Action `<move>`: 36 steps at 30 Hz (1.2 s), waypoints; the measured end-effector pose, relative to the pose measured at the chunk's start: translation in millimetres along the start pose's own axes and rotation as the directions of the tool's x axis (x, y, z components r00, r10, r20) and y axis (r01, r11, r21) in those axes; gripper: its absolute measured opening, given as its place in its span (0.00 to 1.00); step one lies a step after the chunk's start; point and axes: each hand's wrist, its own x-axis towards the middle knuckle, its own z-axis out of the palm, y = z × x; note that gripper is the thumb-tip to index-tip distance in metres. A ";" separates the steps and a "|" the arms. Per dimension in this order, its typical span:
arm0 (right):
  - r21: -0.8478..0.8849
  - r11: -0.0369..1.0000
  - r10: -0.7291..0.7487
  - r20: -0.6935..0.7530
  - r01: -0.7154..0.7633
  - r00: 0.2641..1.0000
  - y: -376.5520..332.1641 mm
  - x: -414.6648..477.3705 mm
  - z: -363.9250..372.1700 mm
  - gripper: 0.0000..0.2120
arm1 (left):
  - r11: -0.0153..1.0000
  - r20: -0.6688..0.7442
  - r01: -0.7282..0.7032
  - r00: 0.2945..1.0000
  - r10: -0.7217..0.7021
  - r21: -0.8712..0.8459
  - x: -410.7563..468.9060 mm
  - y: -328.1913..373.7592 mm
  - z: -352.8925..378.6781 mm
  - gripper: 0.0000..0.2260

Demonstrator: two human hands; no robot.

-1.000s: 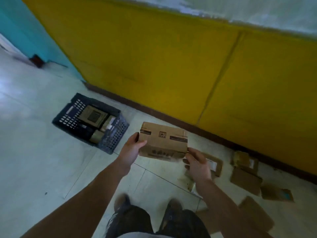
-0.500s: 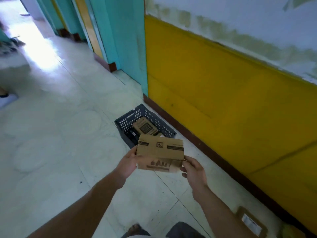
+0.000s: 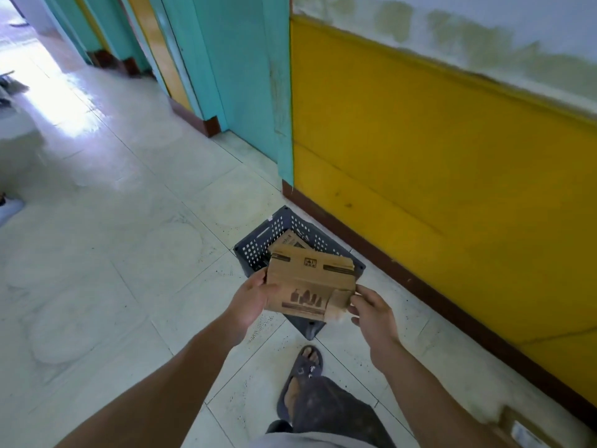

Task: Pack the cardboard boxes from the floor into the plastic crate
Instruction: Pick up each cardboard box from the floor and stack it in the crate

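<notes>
Box is clamped at its ends between left hand and right hand above crate; judged light, crushable, best held by its edges.

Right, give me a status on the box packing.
Done: at least one box already lies in the plastic crate. In hand: left hand and right hand hold a cardboard box over it. Left: one flat package on the floor.
</notes>
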 end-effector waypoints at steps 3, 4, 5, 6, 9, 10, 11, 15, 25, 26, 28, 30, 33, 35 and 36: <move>0.003 1.000 0.021 0.018 -0.022 1.000 -15.1 44.5 28.7 0.11 | 1.000 0.030 0.016 0.999 -0.016 0.019 49.6 20.2 -20.9 0.14; -0.004 0.999 0.035 0.020 -0.035 0.999 -21.0 57.8 37.2 0.11 | 0.999 0.027 0.037 0.999 -0.038 0.017 65.0 25.6 -28.0 0.15; -0.007 0.998 0.055 0.023 -0.054 0.998 -27.3 68.0 44.7 0.12 | 0.998 0.025 0.052 0.998 -0.053 0.031 77.6 30.8 -34.9 0.15; -0.005 0.997 0.076 0.026 -0.076 0.997 -32.9 76.4 51.8 0.13 | 0.997 0.035 0.056 0.998 -0.058 0.050 88.5 37.4 -41.3 0.16; -0.033 0.993 0.113 0.031 -0.112 0.993 -54.1 100.6 71.7 0.14 | 0.995 0.067 0.084 0.994 -0.087 0.044 124.5 53.2 -60.8 0.17; -0.035 0.992 0.123 0.025 -0.122 0.992 -59.3 108.8 78.0 0.14 | 0.994 0.071 0.101 0.992 -0.103 0.035 136.6 58.5 -64.7 0.17; -0.030 0.991 0.134 0.019 -0.133 0.991 -63.5 116.9 84.4 0.14 | 0.993 0.081 0.115 0.990 -0.116 0.025 148.6 61.4 -69.7 0.15; 0.010 0.983 0.185 -0.027 -0.185 0.982 -74.5 149.9 112.4 0.13 | 0.986 0.141 0.140 0.978 -0.153 0.095 212.0 60.9 -90.8 0.12; 0.251 0.915 0.371 -0.227 -0.314 0.900 -78.1 204.8 220.2 0.14 | 0.920 0.376 0.152 0.879 -0.293 0.362 354.4 53.4 -150.6 0.08; 0.275 0.906 0.388 -0.234 -0.322 0.892 -77.5 213.2 232.4 0.14 | 0.912 0.385 0.157 0.869 -0.309 0.379 367.8 49.5 -156.6 0.08; 0.326 0.877 0.440 -0.246 -0.354 0.864 -69.4 229.5 252.6 0.12 | 0.895 0.369 0.196 0.859 -0.354 0.401 390.8 40.6 -166.3 0.08; 0.389 0.836 0.498 -0.240 -0.388 0.833 -60.0 242.9 265.8 0.09 | 0.878 0.380 0.200 0.844 -0.380 0.434 411.8 25.7 -171.2 0.09; 0.374 0.842 0.491 -0.232 -0.389 0.840 -30.4 269.5 277.1 0.12 | 0.866 0.356 0.215 0.846 -0.396 0.451 440.8 -0.4 -168.4 0.09; 0.331 0.853 0.486 -0.221 -0.404 0.845 -8.4 291.8 283.0 0.11 | 0.857 0.337 0.201 0.858 -0.388 0.475 461.2 -22.0 -162.8 0.11; 0.303 0.856 0.492 -0.222 -0.420 0.842 4.4 303.1 286.1 0.09 | 0.849 0.329 0.195 0.861 -0.388 0.491 472.1 -36.3 -159.7 0.12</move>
